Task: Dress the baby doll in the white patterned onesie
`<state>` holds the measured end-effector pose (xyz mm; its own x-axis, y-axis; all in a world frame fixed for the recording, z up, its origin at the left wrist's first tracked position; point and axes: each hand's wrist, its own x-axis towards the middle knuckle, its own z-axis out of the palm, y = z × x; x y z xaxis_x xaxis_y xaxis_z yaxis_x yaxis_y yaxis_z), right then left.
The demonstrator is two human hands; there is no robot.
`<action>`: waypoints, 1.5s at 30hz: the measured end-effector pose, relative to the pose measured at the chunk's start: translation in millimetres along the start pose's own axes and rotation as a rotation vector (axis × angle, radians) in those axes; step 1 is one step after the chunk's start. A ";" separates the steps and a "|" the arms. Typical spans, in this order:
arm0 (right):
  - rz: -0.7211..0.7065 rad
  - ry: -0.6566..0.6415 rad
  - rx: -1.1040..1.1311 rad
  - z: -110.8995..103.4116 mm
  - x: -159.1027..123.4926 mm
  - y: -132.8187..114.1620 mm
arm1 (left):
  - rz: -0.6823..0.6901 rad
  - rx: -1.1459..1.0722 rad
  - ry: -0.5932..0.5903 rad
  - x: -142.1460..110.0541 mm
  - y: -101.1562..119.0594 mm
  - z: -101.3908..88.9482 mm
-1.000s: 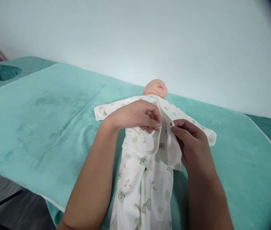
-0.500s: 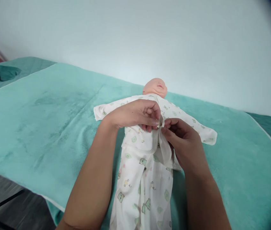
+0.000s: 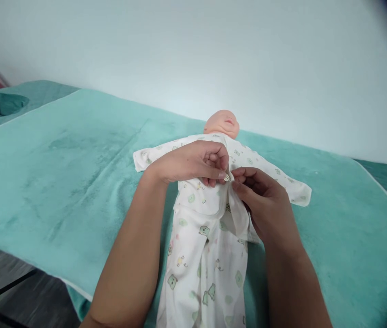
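A baby doll (image 3: 221, 123) lies on its back, dressed in a white baby shirt (image 3: 196, 198) and matching trousers (image 3: 203, 269) printed with green animals. My left hand (image 3: 207, 164) is bent over the chest, thumb and fingers pinching one front edge of the shirt, where a small button or snap (image 3: 227, 177) shows at the thumb tip. Close beside it, my right hand (image 3: 261, 193) pinches the other front edge between thumb and forefinger. Below the fingers the lower front flap hangs folded open. Both sleeves stretch out sideways, and no doll hands show at the cuffs.
A light green plush blanket (image 3: 77, 182) covers the table under the doll. Darker green cloth (image 3: 2, 105) shows at the far left and right. A white wall (image 3: 193, 54) rises behind. Black metal legs (image 3: 5, 291) stand at the lower left above a grey floor.
My right hand has shifted very slightly, and the pinched shirt edge has turned a little, so the small fastener by the left thumb shows more. The doll stays in place.
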<state>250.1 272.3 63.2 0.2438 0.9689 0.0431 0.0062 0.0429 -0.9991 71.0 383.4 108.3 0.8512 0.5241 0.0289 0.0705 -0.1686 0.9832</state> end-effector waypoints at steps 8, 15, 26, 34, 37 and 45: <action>0.041 -0.028 0.043 -1.6 0.0 -0.6 | 0.013 -0.021 -0.014 0.3 -1.6 -1.9; 0.022 -0.050 0.003 0.9 -0.6 -3.4 | 0.006 -0.024 -0.013 0.8 -1.4 -1.2; -0.038 -0.059 -0.098 1.5 -1.4 -4.7 | -0.032 0.017 0.011 1.4 0.4 1.1; -0.026 -0.054 -0.053 4.0 -0.2 -5.8 | 0.015 0.015 0.029 2.2 -2.3 0.6; -0.046 -0.060 -0.075 4.3 -0.6 -5.5 | 0.025 -0.002 0.030 2.7 -4.0 -0.5; -0.050 -0.027 -0.096 9.2 -2.0 -6.5 | -0.024 0.044 0.022 2.7 0.9 3.8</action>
<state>240.7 272.4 69.6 0.2150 0.9723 0.0921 0.1112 0.0693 -0.9914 75.3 381.5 108.6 0.8373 0.5466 0.0097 0.1142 -0.1922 0.9747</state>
